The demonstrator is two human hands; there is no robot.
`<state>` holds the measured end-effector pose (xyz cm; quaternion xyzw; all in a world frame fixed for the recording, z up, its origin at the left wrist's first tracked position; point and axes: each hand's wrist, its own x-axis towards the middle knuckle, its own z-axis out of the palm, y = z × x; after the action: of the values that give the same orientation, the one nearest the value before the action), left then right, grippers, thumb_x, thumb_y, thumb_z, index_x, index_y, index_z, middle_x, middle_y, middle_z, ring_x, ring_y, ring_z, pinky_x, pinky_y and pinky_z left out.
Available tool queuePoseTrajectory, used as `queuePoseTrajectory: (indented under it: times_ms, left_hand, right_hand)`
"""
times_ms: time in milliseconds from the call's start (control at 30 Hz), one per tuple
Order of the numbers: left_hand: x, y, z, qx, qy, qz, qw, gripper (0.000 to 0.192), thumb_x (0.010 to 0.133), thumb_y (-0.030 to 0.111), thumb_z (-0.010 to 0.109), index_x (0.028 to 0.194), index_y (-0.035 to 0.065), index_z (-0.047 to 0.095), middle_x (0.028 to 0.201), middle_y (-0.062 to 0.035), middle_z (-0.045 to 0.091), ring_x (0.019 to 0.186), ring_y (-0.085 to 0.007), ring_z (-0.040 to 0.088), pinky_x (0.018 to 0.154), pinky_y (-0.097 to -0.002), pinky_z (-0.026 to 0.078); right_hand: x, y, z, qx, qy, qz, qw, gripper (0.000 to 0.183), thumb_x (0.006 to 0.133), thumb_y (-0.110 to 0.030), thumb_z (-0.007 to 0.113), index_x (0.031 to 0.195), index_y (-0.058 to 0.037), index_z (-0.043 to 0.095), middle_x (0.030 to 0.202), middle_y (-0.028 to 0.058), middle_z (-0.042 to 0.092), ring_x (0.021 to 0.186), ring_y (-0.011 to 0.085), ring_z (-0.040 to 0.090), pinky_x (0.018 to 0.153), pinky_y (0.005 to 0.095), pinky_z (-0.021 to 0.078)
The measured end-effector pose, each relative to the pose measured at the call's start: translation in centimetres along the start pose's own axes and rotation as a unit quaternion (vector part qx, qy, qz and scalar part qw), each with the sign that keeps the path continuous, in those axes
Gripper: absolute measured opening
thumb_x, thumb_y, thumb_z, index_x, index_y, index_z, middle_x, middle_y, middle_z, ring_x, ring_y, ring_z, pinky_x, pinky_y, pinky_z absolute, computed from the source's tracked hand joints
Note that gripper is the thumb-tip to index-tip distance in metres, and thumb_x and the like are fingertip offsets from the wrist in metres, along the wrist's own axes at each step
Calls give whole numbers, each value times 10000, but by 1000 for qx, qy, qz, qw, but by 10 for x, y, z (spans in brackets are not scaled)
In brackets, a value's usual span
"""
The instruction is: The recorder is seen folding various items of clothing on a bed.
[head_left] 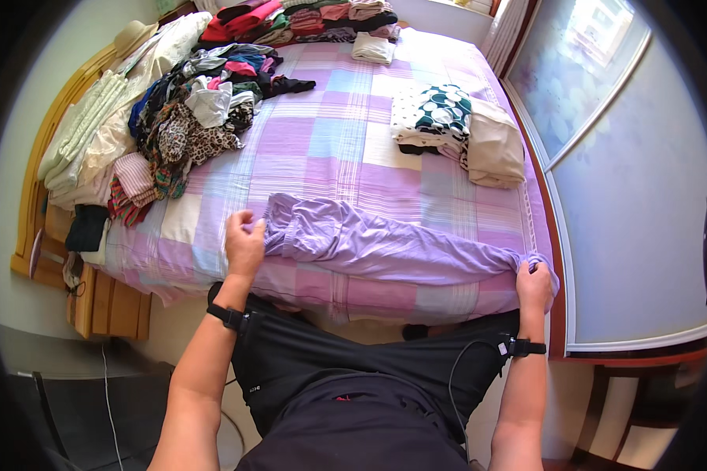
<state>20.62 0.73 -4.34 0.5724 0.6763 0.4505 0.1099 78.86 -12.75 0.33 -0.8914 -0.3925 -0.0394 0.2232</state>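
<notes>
A lavender garment, likely a pair of thin trousers, lies lengthwise across the near side of the bed. Its wide gathered end is on the left, and it narrows towards the right. My right hand pinches the bunched narrow end at the bed's right edge. Beside the gathered end is my left hand, its fingers loosely curled and the thumb apart from them. No cloth shows between those fingers; whether the hand touches the garment's edge is hard to see.
A checked bedspread covers the bed. Loose clothes are heaped at the left, and folded stacks line the far side. More folded clothes and beige folded cloth lie right. A sliding-door wardrobe borders the bed.
</notes>
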Motion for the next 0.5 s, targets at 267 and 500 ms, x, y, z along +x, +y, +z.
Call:
queuePoseTrajectory:
  times_ms: [267, 500]
  left_hand:
    - [11, 42, 53, -5, -215, -28, 976, 327, 874, 165, 770, 1133, -10, 674, 981, -137, 730, 874, -213, 685, 790, -347, 540]
    - [-13, 68, -20, -266, -273, 16, 924, 95, 924, 80, 695, 983, 32, 638, 870, -6, 639, 782, -98, 563, 743, -267, 470]
  right_hand:
    - [-20, -51, 2, -13, -20, -33, 999, 284, 916, -333, 686, 984, -65, 617, 963, 186, 716, 918, 413, 695, 811, 516, 530]
    - [-28, -30, 26, 21, -9, -69, 997, 294, 901, -257, 698, 1116, -69, 629, 1079, 170, 708, 948, 379, 697, 831, 486, 538]
